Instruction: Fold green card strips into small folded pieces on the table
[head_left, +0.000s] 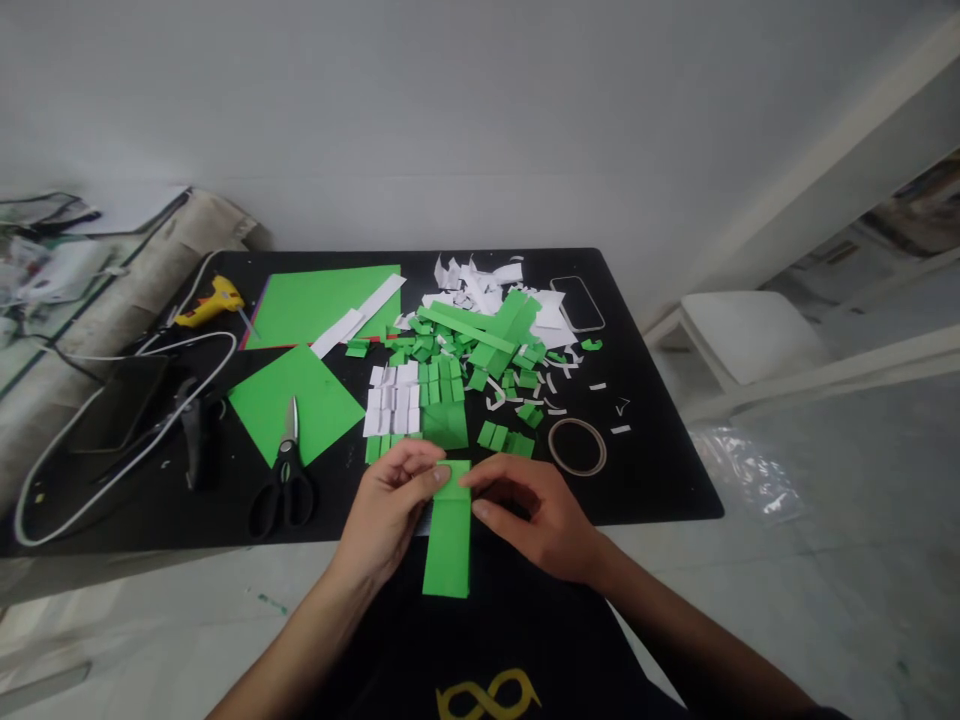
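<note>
Both hands pinch the top end of a folded green paper strip at the near edge of a black table. My left hand grips its upper left corner, fingers curled and thumb on top. My right hand holds the upper right edge with closed fingers. The strip hangs down over my dark lap. Just beyond the hands lie rows of small folded green and white paper pieces.
Black-handled scissors lie on a green sheet to the left. A second green sheet, a yellow glue gun and a white cable sit further left. A tape ring, a phone and paper scraps lie right and behind.
</note>
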